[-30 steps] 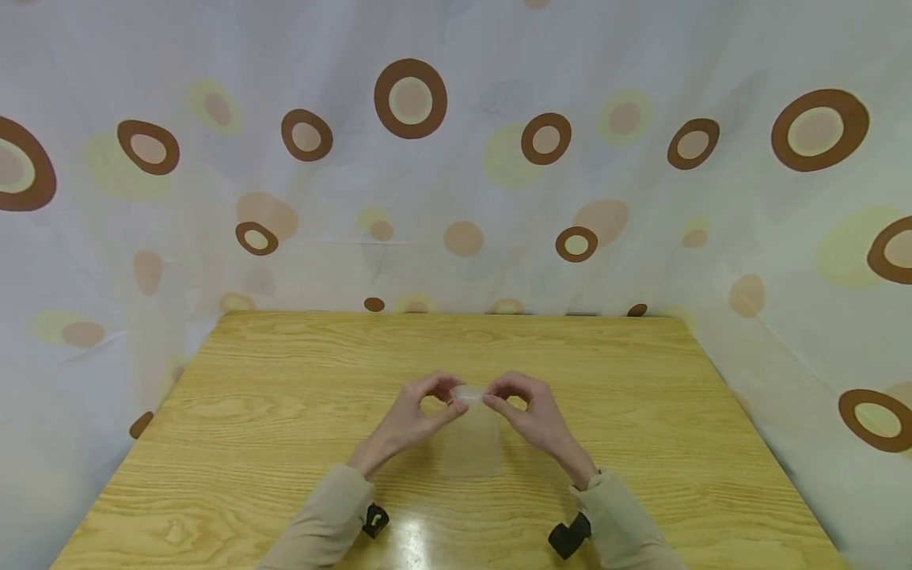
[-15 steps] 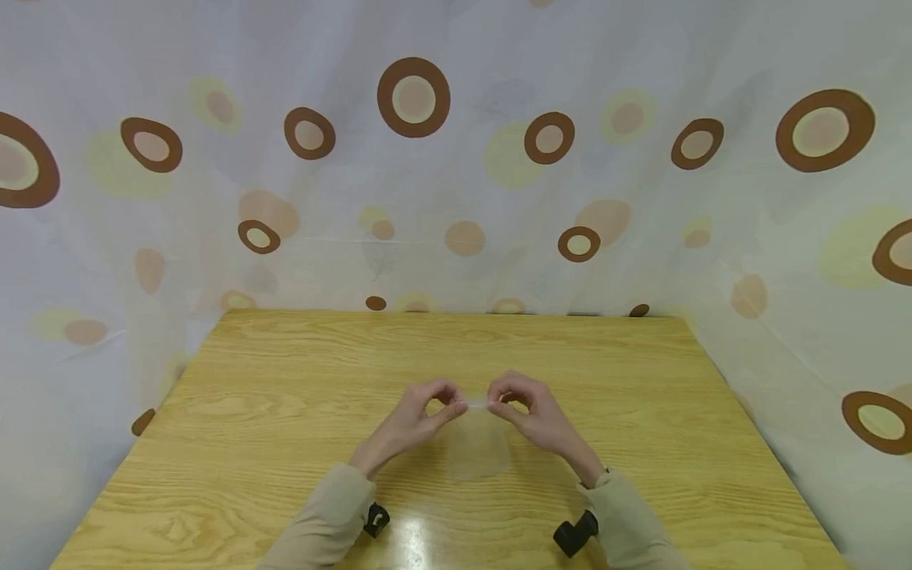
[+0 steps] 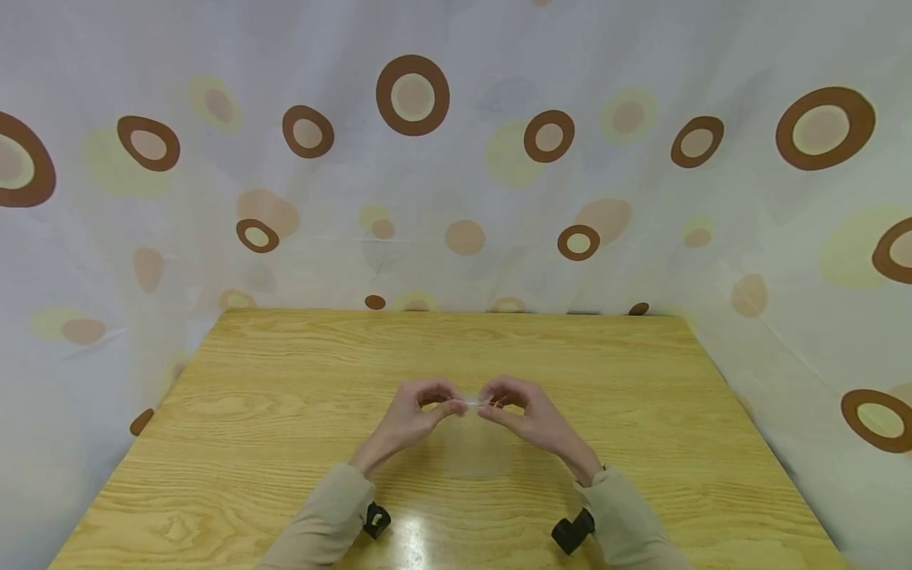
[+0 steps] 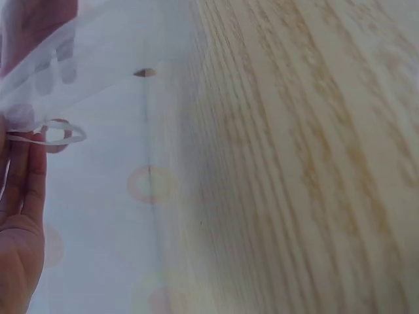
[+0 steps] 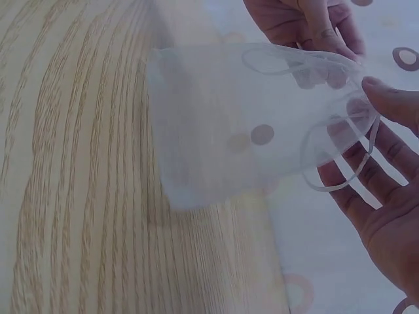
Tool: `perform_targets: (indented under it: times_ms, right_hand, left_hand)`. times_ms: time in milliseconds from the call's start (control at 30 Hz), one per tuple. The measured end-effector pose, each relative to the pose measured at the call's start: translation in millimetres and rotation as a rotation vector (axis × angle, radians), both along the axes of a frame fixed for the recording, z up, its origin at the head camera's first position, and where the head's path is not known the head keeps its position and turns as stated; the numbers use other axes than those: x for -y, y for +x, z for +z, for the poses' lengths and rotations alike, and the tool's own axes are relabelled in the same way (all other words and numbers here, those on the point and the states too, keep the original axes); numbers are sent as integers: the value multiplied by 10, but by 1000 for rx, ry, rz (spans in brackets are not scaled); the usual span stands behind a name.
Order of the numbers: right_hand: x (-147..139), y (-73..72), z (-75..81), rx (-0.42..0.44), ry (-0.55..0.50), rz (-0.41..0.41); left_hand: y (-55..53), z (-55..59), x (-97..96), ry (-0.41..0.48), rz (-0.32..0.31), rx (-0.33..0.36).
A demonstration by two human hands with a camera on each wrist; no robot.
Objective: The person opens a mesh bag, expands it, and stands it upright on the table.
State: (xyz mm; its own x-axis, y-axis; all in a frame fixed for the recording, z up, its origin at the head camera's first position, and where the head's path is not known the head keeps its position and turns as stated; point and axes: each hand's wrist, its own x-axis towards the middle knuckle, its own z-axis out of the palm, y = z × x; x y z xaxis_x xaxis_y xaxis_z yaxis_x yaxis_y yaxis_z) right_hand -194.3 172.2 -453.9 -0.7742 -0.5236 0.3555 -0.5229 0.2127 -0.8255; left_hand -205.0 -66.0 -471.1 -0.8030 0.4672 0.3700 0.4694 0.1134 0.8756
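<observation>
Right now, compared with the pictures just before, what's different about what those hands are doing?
Only small shifts. The see-through bag's lower end hangs slightly further to the person's right than a second ago. The right hand has edged toward the left hand since half a second ago. Nothing was let go: both still pinch the upper edge of the see-through bag. The table looks unchanged.

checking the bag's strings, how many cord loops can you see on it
2, on the sheer bag: in the right wrist view, one cord loop near the left grip, the other loop beside the right grip. More may be hidden.
</observation>
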Motion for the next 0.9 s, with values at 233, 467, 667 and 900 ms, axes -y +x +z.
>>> perform_targets:
  times_ms: [233,467,667,900]
  right_hand:
    - [-14,-1,-5,-31,16,16]
    - [-37,1,21,-96,111,-6]
    - [-56,-3,31,-108,142,6]
    - [-37,-17,6,-126,130,26]
  left_hand:
    - [-6,36,11,-42,-48,-54]
    - [-35,26,27,-71,-110,-133]
    - [-49,50,21,-148,-143,-210]
    - [-24,54,11,-194,-195,-157]
